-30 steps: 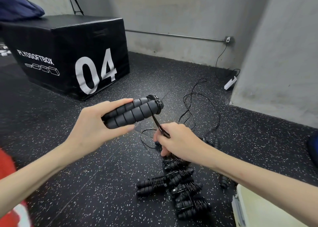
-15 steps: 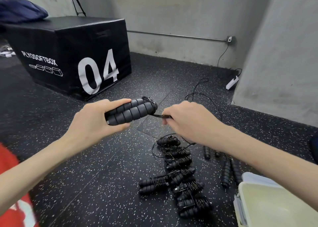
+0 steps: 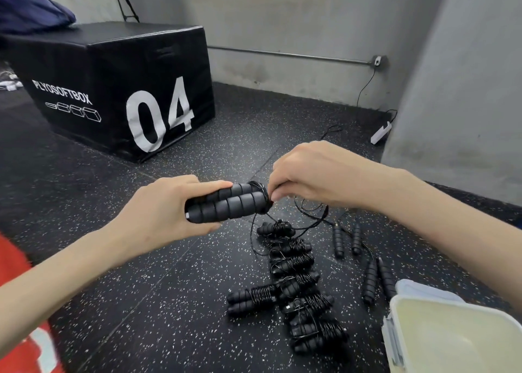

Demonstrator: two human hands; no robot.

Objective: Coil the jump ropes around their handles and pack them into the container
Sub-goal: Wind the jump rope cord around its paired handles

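The fingers [image 3: 275, 193] of the right hand [image 3: 316, 175] are curled tight, pinching the thin black rope [image 3: 310, 207] right at the top end of the paired handles [image 3: 228, 203], apparently laying a first turn there; the left hand [image 3: 163, 214] wraps thumb and fingers round the lower half of those two foam handles, pressing them side by side so they serve as one spool, and leaves the upper half bare for the winding; the rest of the rope hangs slack from the handle tops and trails in loose loops to the floor [image 3: 141, 302] below the right hand.

Beneath the hands lies a cluster of coiled ropes [image 3: 299, 282], each pair of handles already bound with black turns; these seem to wait for packing; just to their right lie loose handles [image 3: 370, 285], unwound, their cords running across the floor; the pale container [image 3: 457, 341] stands open at the lower right, nothing showing inside it, with what looks like its lid behind.

The trailing slack passes close over the nearest coiled bundle and could snag on it as the winding draws it in; a black plyo box [image 3: 118, 90] marked 04 stands well apart at the back left, and a power strip [image 3: 381, 132] lies by the wall.
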